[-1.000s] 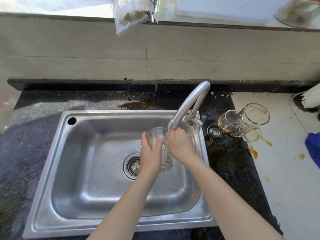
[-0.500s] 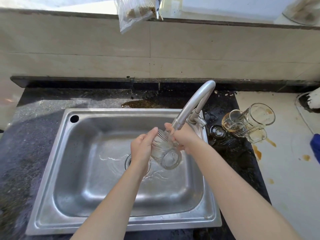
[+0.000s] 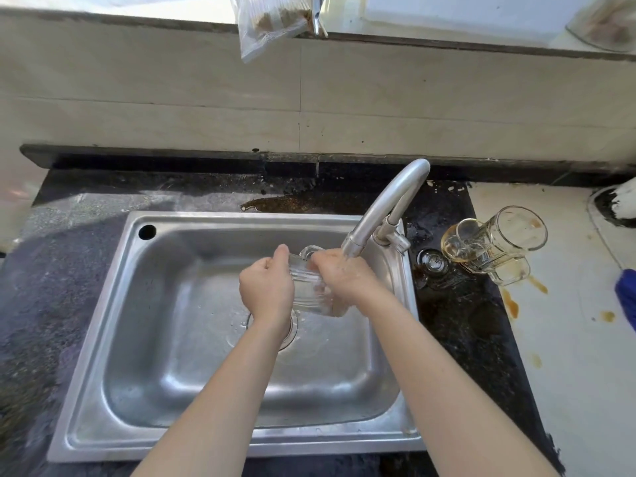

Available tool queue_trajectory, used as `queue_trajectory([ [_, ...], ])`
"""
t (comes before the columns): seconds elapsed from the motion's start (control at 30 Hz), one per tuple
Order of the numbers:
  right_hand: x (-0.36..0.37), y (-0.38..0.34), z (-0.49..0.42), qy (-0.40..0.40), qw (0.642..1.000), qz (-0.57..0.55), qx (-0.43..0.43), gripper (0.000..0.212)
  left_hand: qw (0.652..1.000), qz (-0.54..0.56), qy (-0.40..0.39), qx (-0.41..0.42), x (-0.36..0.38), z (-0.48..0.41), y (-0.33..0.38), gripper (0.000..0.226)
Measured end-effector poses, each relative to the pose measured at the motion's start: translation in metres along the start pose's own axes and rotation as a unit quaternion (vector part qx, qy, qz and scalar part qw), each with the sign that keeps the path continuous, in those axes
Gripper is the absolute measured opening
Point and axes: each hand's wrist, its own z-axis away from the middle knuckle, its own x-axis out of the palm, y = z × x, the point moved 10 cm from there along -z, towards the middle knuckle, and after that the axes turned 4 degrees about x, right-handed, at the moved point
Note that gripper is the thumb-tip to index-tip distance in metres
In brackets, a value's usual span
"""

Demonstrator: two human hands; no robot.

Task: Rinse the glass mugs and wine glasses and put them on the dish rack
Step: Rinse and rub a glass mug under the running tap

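Right under the faucet, above the sink, the glass mug lies tilted, its long axis running from the spout down toward the person. Which end is the mouth is unclear. The left hand and the right hand each curl round one side of it.

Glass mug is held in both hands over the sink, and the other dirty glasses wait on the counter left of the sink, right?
No. The head view shows the dirty glasses right of the sink, not left. The left hand and right hand do hold the glass mug over the sink.
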Motion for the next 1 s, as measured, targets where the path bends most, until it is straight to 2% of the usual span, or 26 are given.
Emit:
queue_trajectory([
  [0.03,-0.002,-0.016,0.004,0.014,0.994,0.071,-0.086,0.033,1.0,0.0,-0.003,0.01,0.0,0.0,0.004,0.058],
  [0.07,-0.011,-0.03,0.019,0.103,0.971,0.147,-0.161,0.033,1.0,0.0,-0.003,0.014,0.001,0.0,0.007,0.06],
  [0.13,-0.011,-0.036,0.034,0.137,0.958,0.202,-0.153,0.033,1.0,0.002,0.002,0.006,0.0,-0.003,0.008,0.059],
  [0.17,-0.008,-0.039,0.041,0.125,0.964,0.177,-0.152,0.03,1.0,0.006,0.001,0.007,0.0,-0.004,0.009,0.057],
  [0.2,0.0,-0.041,0.046,0.103,0.956,0.212,-0.174,0.026,1.0,0.005,-0.009,0.022,0.001,-0.004,0.014,0.057],
  [0.23,0.0,-0.033,0.036,0.066,0.967,0.198,-0.144,0.023,0.998,0.002,-0.032,0.05,0.005,-0.003,0.02,0.059],
  [0.3,-0.012,-0.013,0.019,-0.016,0.998,0.055,-0.037,0.036,0.989,-0.034,-0.079,0.12,0.015,0.005,0.038,0.066],
  [0.33,-0.017,-0.013,0.014,-0.012,1.0,-0.006,-0.023,0.039,0.984,-0.053,-0.089,0.146,0.018,0.008,0.045,0.068],
  [0.37,-0.017,-0.013,0.014,-0.005,1.0,0.005,-0.026,0.037,0.983,-0.054,-0.087,0.15,0.019,0.007,0.047,0.068],
  [0.4,-0.01,-0.019,0.019,0.013,0.993,0.094,-0.071,0.031,0.986,-0.041,-0.08,0.139,0.019,0.004,0.046,0.067],
  [0.43,-0.01,-0.028,0.03,0.082,0.974,0.153,-0.147,0.029,0.99,-0.026,-0.068,0.117,0.018,-0.002,0.042,0.066],
  [0.5,-0.008,-0.037,0.043,0.113,0.958,0.213,-0.158,0.044,0.996,-0.012,-0.043,0.076,0.012,-0.01,0.032,0.064],
  [0.53,-0.014,-0.037,0.043,0.125,0.962,0.194,-0.144,0.046,0.997,-0.017,-0.038,0.065,0.011,-0.011,0.028,0.062],
  [0.6,0.001,-0.024,0.03,0.047,0.979,0.161,-0.117,0.033,0.997,-0.035,-0.038,0.054,0.009,-0.007,0.025,0.061],
  [0.63,0.003,-0.009,0.013,0.0,0.992,0.109,-0.067,0.031,0.997,-0.044,-0.041,0.046,0.01,-0.003,0.023,0.061],
  [0.67,0.001,0.002,0.009,-0.021,0.998,0.052,-0.01,0.04,0.997,-0.045,-0.048,0.04,0.013,-0.001,0.022,0.061],
  [0.7,-0.003,0.004,0.005,-0.017,0.999,0.029,0.006,0.05,0.998,-0.042,-0.049,0.022,0.014,0.0,0.019,0.058],
  [0.73,-0.009,-0.005,0.006,0.018,0.996,0.079,-0.036,0.055,0.999,-0.034,-0.035,0.002,0.013,0.0,0.016,0.054],
  [0.77,-0.01,-0.016,0.015,0.048,0.985,0.146,-0.073,0.054,0.999,-0.016,-0.015,-0.034,0.01,-0.002,0.01,0.045],
  [0.8,-0.009,-0.024,0.026,0.071,0.977,0.168,-0.113,0.047,0.996,0.011,0.002,-0.084,0.009,-0.004,-0.001,0.032],
  [0.87,-0.009,-0.03,0.047,0.09,0.978,0.103,-0.158,0.034,0.974,0.092,0.007,-0.205,0.011,0.0,-0.03,0.011],
  [0.93,-0.012,-0.031,0.049,0.118,0.973,0.04,-0.192,0.031,0.947,0.147,-0.036,-0.282,0.026,0.005,-0.052,0.005],
  [1.0,-0.011,-0.023,0.039,0.109,0.978,-0.021,-0.176,0.03,0.919,0.161,-0.083,-0.35,0.04,0.017,-0.066,0.007],
])
